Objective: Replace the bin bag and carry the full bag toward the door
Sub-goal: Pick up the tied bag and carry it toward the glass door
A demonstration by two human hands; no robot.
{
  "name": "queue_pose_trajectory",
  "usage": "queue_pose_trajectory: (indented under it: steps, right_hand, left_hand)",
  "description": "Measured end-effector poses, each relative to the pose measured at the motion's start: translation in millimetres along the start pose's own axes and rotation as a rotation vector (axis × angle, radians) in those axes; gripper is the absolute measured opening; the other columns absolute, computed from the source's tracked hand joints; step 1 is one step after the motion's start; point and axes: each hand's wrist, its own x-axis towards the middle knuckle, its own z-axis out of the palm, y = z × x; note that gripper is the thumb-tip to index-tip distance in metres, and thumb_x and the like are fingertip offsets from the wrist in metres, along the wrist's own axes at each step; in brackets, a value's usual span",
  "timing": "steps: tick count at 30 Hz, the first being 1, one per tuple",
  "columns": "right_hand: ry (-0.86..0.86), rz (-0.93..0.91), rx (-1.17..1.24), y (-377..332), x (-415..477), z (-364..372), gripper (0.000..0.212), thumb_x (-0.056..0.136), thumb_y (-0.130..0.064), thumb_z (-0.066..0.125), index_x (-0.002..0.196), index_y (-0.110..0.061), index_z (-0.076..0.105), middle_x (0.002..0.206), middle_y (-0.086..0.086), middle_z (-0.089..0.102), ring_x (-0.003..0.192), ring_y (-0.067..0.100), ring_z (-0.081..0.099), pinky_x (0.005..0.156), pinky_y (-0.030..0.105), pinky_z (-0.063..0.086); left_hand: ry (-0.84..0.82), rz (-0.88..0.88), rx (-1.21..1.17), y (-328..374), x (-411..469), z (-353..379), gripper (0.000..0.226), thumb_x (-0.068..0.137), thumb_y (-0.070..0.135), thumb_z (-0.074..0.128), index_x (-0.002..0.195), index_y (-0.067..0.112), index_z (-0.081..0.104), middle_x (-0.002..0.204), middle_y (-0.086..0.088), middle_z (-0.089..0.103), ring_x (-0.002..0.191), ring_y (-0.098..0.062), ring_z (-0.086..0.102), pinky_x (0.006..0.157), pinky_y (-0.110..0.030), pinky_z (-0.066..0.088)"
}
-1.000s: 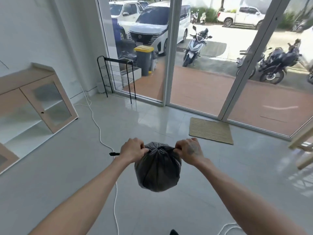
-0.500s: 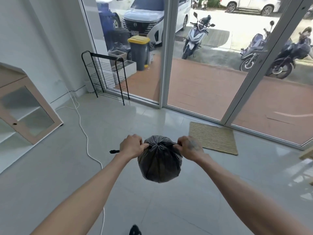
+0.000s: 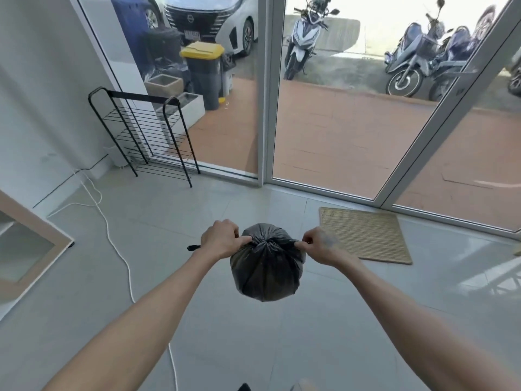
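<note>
Two hands carry the tied bag [image 3: 267,275], left hand [image 3: 222,239] and right hand [image 3: 321,245] each pinching its top. Door [image 3: 338,122] near; next, likely, set it down there.

The bag [image 3: 266,273] hangs over the floor [image 3: 338,320], between the left hand [image 3: 222,241] and right hand [image 3: 321,245]. The mat [image 3: 363,235] lies ahead right, just before the door [image 3: 265,108]. The rack [image 3: 146,136] stands ahead left; the cable [image 3: 108,237] runs left of the bag.

Glossy black plastic bin bag [image 3: 267,273]; pale grey tiled floor [image 3: 352,320]; tan woven doormat [image 3: 363,235]; black wire rack [image 3: 146,131]; white cord [image 3: 112,241].
</note>
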Motion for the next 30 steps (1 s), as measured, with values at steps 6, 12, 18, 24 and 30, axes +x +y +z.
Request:
queue_pose_trajectory:
  steps: [6,12,18,24,30]
  right_hand:
    - [-0.029,0.034,0.1,-22.1,98.9,-15.6,0.026,0.091,-0.042,0.065,0.084,-0.019,0.076,0.079,0.0,0.07,0.072,0.017,0.064,0.059,0.03,0.048]
    - [-0.039,0.09,0.082,-28.9,220.2,-28.9,0.035,0.089,-0.049,0.066,0.081,-0.017,0.075,0.073,-0.002,0.069,0.072,0.018,0.066,0.07,0.026,0.044]
    - [-0.087,0.155,0.122,-36.4,342.2,-45.3,0.046,0.089,-0.056,0.063,0.079,-0.013,0.073,0.073,0.001,0.069,0.065,0.015,0.061,0.052,0.025,0.041]
    - [-0.145,0.292,0.299,-36.7,446.2,-40.1,0.034,0.089,-0.038,0.066,0.078,-0.007,0.074,0.078,0.008,0.073,0.072,0.024,0.066,0.061,0.034,0.048]
    - [-0.157,0.571,0.707,-44.4,540.9,-35.1,0.025,0.09,-0.02,0.065,0.081,0.002,0.071,0.065,0.004,0.054,0.055,0.017,0.039,0.046,0.027,0.031]
  left_hand:
    - [-0.074,0.0,0.029,-17.2,101.3,-29.0,0.036,0.082,0.055,0.068,0.089,0.02,0.074,0.095,-0.001,0.073,0.092,-0.024,0.066,0.078,-0.033,0.054]
    - [-0.129,-0.009,0.057,-23.4,224.8,-52.9,0.036,0.083,0.054,0.07,0.079,0.019,0.07,0.078,0.002,0.065,0.08,-0.022,0.065,0.062,-0.028,0.046]
    - [-0.134,-0.105,-0.069,-25.7,332.2,-59.1,0.03,0.084,0.047,0.07,0.069,0.022,0.067,0.067,0.005,0.062,0.071,-0.019,0.061,0.057,-0.027,0.038]
    - [-0.173,-0.238,-0.266,-38.6,429.1,-49.4,0.037,0.084,0.044,0.072,0.058,0.019,0.062,0.059,0.002,0.061,0.055,-0.019,0.057,0.055,-0.034,0.047]
    - [-0.242,-0.36,-0.657,-47.9,531.8,-41.9,0.037,0.091,0.034,0.069,0.066,0.009,0.056,0.05,0.0,0.054,0.042,-0.018,0.049,0.051,-0.031,0.052]
